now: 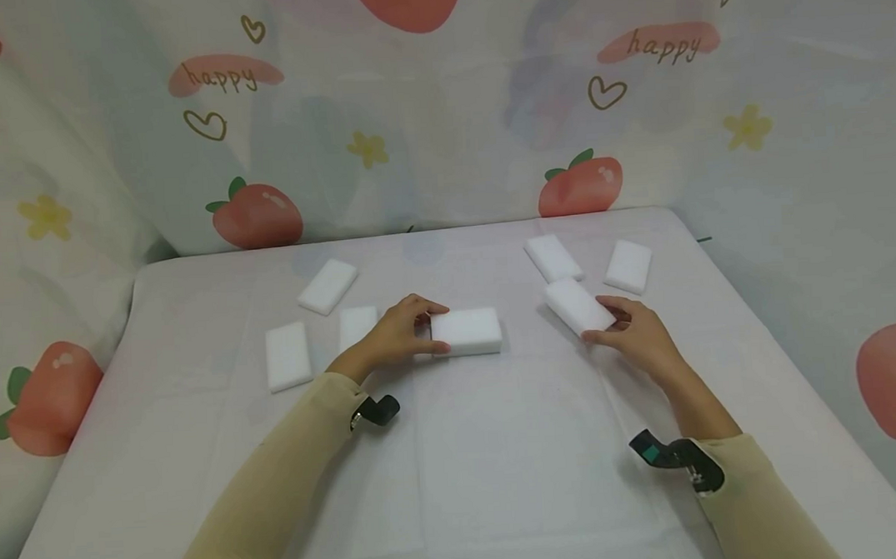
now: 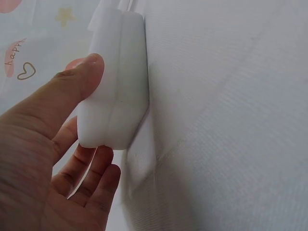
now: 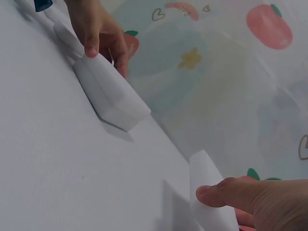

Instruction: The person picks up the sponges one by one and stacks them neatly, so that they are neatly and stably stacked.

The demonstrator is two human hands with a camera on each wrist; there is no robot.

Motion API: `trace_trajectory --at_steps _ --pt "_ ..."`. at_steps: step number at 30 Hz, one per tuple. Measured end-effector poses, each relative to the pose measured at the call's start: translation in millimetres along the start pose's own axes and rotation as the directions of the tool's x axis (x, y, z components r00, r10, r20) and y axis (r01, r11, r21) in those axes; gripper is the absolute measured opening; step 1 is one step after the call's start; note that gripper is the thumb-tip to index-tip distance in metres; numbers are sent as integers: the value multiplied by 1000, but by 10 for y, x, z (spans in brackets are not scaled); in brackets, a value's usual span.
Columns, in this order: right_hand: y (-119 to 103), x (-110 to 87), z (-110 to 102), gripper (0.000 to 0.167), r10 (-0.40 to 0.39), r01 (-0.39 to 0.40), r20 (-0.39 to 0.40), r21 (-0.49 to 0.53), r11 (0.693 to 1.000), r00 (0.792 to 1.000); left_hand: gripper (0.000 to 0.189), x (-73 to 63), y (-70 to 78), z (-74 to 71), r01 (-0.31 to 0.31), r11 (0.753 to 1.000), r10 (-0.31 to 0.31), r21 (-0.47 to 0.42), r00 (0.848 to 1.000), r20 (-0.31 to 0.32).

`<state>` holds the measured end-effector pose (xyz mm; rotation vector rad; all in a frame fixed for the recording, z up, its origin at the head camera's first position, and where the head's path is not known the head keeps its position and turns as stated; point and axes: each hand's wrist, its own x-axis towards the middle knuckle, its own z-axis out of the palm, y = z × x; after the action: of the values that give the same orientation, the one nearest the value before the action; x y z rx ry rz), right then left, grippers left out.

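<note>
Two white sponge blocks (image 1: pixel 465 332) lie stacked flat on the table, their seam showing in the left wrist view. My left hand (image 1: pixel 396 333) grips the left end of this stack, thumb on the near side and fingers at the far side; the upper block (image 2: pixel 99 82) is under the thumb. Another white sponge block (image 1: pixel 573 304) is pinched between thumb and fingers of my right hand (image 1: pixel 641 335). It is tilted, to the right of the stack, and its far corner overlaps a block (image 1: pixel 553 256) behind it in the head view.
On the left lie more white blocks: one upright to the view (image 1: pixel 287 356), one slanted block (image 1: pixel 328 286) and one block (image 1: pixel 357 323) partly behind my left hand. Another block (image 1: pixel 628 266) sits at the back right. A printed curtain (image 1: pixel 441 130) stands behind the table.
</note>
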<state>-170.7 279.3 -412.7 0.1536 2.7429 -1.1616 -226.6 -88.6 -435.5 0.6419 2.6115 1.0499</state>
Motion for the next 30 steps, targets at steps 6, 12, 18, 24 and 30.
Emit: trace_trajectory --at_steps 6,12,18,24,30 --pt "-59 18 -23 82 -15 15 16 19 1000 1000 68 -4 0 -1 -10 1000 10 0 1000 0" --pt "-115 63 -46 80 -39 38 31 37 999 999 68 -4 -18 -3 -21 1000 21 1 1000 -7" --pt "-168 91 -33 79 -48 46 51 52 998 998 68 -2 -26 0 -24 1000 24 -8 1000 -6" --pt "-212 110 -13 79 -69 66 58 40 997 996 68 -6 -20 4 -24 1000 24 -10 1000 -7" --pt "-258 120 -9 79 -85 81 75 61 995 994 67 -9 -10 3 -34 999 34 -3 999 -16"
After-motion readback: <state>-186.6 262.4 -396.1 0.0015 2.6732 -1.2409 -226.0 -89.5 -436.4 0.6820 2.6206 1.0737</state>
